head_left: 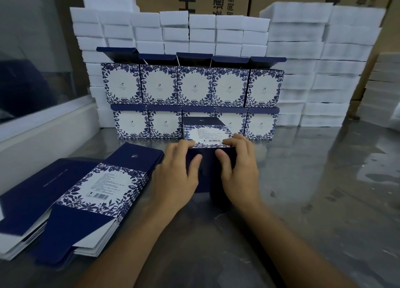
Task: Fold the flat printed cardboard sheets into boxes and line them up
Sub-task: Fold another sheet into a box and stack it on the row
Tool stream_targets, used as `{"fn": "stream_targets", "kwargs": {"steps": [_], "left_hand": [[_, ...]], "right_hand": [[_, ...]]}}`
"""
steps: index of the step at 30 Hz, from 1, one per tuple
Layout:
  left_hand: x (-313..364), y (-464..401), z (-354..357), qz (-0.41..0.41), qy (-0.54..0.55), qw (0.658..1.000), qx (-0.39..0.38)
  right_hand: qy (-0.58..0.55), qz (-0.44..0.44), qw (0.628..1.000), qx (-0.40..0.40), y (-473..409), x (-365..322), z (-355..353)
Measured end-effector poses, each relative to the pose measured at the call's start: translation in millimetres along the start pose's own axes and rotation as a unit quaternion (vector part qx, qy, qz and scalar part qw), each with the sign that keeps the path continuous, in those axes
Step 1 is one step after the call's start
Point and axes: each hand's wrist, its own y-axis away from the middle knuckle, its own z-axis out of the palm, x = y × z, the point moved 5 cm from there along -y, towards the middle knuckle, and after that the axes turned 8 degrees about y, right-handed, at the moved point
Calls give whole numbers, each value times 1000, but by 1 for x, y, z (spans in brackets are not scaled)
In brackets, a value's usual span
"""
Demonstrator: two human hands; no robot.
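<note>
Navy flaps of a half-formed box (207, 145) lie under both thumbs; left hand (175, 175) and right hand (240, 171) grip its near end equally, its long axis running away toward the lined-up boxes (192, 84) beyond the fingertips.

Half-folded box (207, 136) at centre frame, lying on its side on the metal table, barcode panel with blue floral border facing up, dark navy flaps at the near end. Gripped at that near end by left hand (175, 175) and right hand (238, 171), fingers curled over the top edge, thumbs pressed on the navy flap. Directly behind, finished boxes (194, 99) in two stacked rows of five, white fronts ringed with blue leaves, upper row with navy lids standing open. Lower left of the frame: flat printed sheets (91, 201) in overlapping piles, navy ends and floral middle panel with barcode, fanned diagonally.
</note>
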Motion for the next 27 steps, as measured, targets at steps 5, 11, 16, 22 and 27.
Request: {"fn": "stream_targets", "kwargs": {"steps": [5, 11, 16, 22, 27], "left_hand": [[-12, 6, 11, -32, 14, 997, -76], [-17, 6, 13, -33, 20, 997, -71], [-20, 6, 12, -43, 24, 997, -65], [-20, 6, 12, -34, 39, 998, -45], [-20, 7, 5, -27, 26, 999, -4]], "right_hand": [[-70, 56, 996, -23, -2, 9, -1], [-89, 71, 993, -25, -3, 15, -1], [-113, 93, 988, -56, -8, 23, -3], [-144, 106, 982, -67, -8, 27, 1], [-120, 117, 969, -181, 5, 33, 17]]}}
